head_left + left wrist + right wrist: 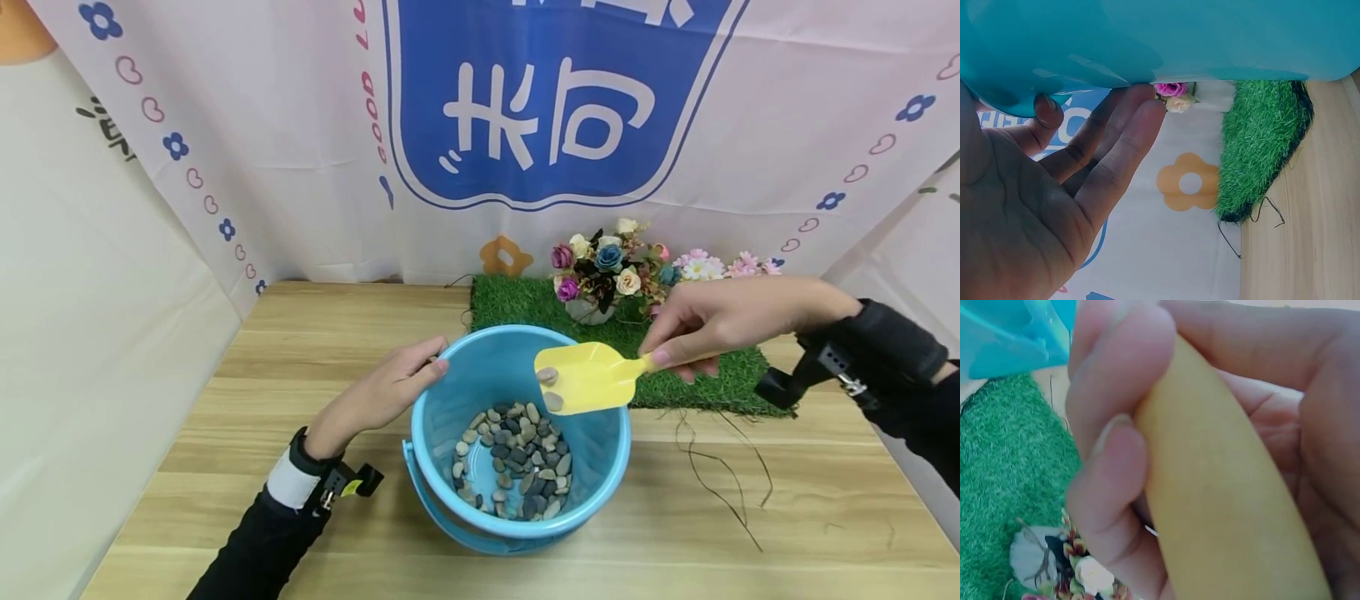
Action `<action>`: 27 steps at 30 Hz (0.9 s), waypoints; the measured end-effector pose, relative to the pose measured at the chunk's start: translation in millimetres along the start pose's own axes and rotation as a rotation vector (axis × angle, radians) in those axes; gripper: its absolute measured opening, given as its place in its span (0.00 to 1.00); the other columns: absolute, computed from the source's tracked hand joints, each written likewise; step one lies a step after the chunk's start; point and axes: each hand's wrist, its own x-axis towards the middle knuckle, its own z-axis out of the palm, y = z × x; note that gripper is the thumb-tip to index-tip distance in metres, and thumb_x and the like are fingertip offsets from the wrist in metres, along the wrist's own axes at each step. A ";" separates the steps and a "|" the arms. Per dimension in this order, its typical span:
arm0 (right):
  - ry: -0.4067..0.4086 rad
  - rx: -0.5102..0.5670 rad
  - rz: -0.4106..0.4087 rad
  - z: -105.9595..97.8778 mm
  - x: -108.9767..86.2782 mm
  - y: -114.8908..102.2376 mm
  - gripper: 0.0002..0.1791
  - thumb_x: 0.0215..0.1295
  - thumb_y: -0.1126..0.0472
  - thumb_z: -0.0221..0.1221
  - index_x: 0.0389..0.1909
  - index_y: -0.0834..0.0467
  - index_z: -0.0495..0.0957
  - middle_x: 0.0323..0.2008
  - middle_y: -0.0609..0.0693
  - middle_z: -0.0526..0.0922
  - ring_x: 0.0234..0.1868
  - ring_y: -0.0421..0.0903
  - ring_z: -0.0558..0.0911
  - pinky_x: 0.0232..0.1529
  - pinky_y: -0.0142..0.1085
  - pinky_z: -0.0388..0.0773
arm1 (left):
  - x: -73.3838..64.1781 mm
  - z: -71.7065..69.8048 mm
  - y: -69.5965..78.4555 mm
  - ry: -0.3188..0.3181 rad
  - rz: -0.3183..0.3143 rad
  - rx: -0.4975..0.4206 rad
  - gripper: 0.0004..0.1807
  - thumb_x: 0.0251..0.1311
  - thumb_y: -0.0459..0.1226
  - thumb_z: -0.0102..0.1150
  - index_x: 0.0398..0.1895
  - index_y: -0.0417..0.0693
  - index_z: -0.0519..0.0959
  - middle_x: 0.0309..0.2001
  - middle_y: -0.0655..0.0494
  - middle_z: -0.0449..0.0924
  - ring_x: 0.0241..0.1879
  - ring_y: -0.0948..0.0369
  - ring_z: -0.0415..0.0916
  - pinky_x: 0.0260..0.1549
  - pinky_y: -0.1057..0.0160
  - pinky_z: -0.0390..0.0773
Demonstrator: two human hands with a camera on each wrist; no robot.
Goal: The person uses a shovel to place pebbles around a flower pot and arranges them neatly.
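We saw the right hand point(712, 321) with its fingers point(1116, 387) curled tight round the handle of a yellow shovel point(588, 379). The shovel's long axis ran roughly level, from the hand at the right toward the left, so that its blade hung over the open mouth of a blue bucket point(600, 467). Two small stones point(550, 387) lay on the blade near its far, left edge, well above the heap of pebbles point(517, 458) on the bucket floor. From the right fingers, then, the load lay to the left and slightly lower, directly above the bucket's inside.

The left hand point(382, 392) was on the bucket's opposite side, with its fingers point(1116, 144) mostly straight and lying against the outer wall just under the rim; they were not wrapped round anything. It was the nearer hand to the bucket, while the right was the only one on the shovel.

The bucket stood on a wooden table point(825, 517). Behind it lay a patch of green turf point(510, 304) with a small pot of flowers point(603, 271), and some thin dry stems point(720, 475) trailed off the turf onto the table.
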 end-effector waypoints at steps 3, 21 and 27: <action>0.027 0.018 0.017 0.8 -10.0 3.6 0.14 0.70 0.66 0.46 0.29 0.50 0.76 0.20 0.45 0.75 0.15 0.41 0.70 0.16 0.33 0.73 | -0.3 -0.3 0.0 -0.002 -0.004 -0.008 0.11 0.72 0.42 0.35 0.35 0.48 0.65 0.26 0.54 0.70 0.26 0.62 0.77 0.23 0.62 0.81; 0.220 0.069 0.064 23.1 -89.9 62.3 0.17 0.68 0.74 0.42 0.42 0.56 0.78 0.22 0.46 0.76 0.15 0.42 0.71 0.15 0.35 0.74 | -0.2 -0.8 1.0 -0.015 -0.015 -0.037 0.11 0.73 0.44 0.34 0.36 0.49 0.66 0.27 0.55 0.72 0.27 0.62 0.77 0.25 0.61 0.81; 0.285 0.047 0.137 40.3 -109.5 87.0 0.17 0.70 0.71 0.42 0.30 0.52 0.76 0.20 0.46 0.73 0.15 0.42 0.70 0.18 0.38 0.73 | -0.6 -0.7 1.3 -0.014 -0.016 -0.053 0.11 0.72 0.43 0.35 0.36 0.49 0.66 0.27 0.54 0.72 0.27 0.62 0.78 0.25 0.61 0.82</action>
